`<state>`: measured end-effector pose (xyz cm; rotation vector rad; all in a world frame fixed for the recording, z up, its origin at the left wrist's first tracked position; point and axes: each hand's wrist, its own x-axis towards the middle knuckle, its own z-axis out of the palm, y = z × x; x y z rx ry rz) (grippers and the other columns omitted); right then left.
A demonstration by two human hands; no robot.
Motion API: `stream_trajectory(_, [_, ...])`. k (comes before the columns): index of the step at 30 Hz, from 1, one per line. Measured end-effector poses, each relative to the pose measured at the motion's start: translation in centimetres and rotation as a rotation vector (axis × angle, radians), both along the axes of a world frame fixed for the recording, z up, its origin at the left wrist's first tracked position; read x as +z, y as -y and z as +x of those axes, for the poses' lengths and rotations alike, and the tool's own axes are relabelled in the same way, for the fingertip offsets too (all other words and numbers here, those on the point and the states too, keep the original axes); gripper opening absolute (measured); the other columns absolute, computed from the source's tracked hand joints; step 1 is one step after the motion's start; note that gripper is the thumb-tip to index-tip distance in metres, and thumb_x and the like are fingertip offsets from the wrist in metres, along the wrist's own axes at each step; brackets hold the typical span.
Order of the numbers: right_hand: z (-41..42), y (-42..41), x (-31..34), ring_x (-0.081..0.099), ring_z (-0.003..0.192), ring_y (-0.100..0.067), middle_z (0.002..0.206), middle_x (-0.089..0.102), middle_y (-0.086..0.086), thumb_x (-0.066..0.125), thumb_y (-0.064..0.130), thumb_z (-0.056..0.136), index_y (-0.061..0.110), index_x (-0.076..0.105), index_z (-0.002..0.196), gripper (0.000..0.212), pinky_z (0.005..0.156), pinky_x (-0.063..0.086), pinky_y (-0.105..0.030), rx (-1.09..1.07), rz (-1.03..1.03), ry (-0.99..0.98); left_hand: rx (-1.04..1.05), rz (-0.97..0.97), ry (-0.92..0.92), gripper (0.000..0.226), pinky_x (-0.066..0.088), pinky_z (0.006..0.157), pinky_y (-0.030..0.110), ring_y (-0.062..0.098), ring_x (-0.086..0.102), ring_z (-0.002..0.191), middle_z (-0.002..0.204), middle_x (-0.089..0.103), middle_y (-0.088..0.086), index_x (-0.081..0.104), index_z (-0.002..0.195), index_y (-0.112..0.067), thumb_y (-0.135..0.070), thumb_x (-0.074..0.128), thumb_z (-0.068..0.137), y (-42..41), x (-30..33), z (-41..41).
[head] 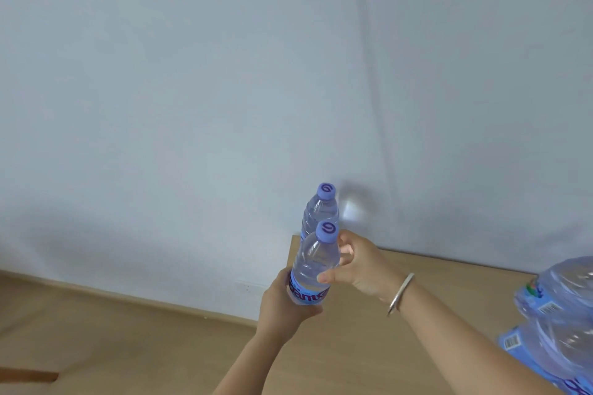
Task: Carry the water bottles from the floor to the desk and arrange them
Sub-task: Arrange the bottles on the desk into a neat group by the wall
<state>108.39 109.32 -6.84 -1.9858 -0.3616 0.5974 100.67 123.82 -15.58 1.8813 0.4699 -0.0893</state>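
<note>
Over desk [401, 314] corner: L hand [282, 305] grips btl [313, 269] (R hand [359, 263] touching).

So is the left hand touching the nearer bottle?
Touching. The head view shows the left hand wrapped around the nearer bottle at its label.

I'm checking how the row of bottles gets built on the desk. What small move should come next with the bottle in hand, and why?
Probably lower the near bottle onto the desk, just in front of the far bottle at the desk's corner. The left hand grips its labelled base and the right hand steadies its shoulder, so it seems poised for placing.
</note>
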Motion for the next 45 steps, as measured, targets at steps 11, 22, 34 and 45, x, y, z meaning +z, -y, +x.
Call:
stream_trajectory(11, [1.4,-0.8,-2.5,0.058,0.108,-0.009,0.118,0.061,0.008,0.083,0.017,0.062,0.025,0.052,0.124,0.07,0.086,0.046,-0.018,-0.064,-0.07,0.027,-0.048,0.029,-0.046,0.058,0.048,0.073,0.023,0.013,0.062,0.088,0.089,0.061,-0.017,0.046,0.101,-0.034,-0.024,0.085,0.058,-0.3,-1.6,2.5])
stream_trajectory(22, [1.9,-1.0,-2.9,0.05,0.118,-0.008,0.127,0.05,0.006,0.082,0.02,0.066,0.022,0.046,0.131,0.074,0.1,0.043,-0.026,-0.082,-0.084,0.099,-0.056,0.064,-0.03,0.064,0.049,0.078,0.026,0.015,0.061,0.09,0.091,0.061,-0.013,0.051,0.114,-0.025,-0.022,0.084,0.059,-0.3,-1.6,3.8])
stream_trajectory(34, [0.1,-1.0,-2.2,0.045,0.116,-0.005,0.118,0.045,0.017,0.074,0.019,0.076,0.03,0.039,0.128,0.064,0.094,0.039,-0.023,-0.102,-0.08,0.159,0.026,0.098,-0.046,0.058,0.042,0.07,0.022,0.014,0.059,0.084,0.092,0.062,-0.011,0.053,0.112,-0.021,-0.026,0.083,0.063,0.7,-1.3,3.2])
stream_trajectory(45, [-2.7,5.7,-0.5,0.055,0.111,-0.011,0.121,0.059,0.002,0.065,0.023,0.086,0.014,0.055,0.123,0.039,0.09,0.039,-0.02,-0.253,-0.138,0.185,0.128,0.079,-0.119,0.091,0.049,0.087,0.039,0.025,0.051,0.113,0.131,0.047,0.006,0.032,0.132,-0.013,-0.023,0.083,0.057,4.1,-1.4,0.5])
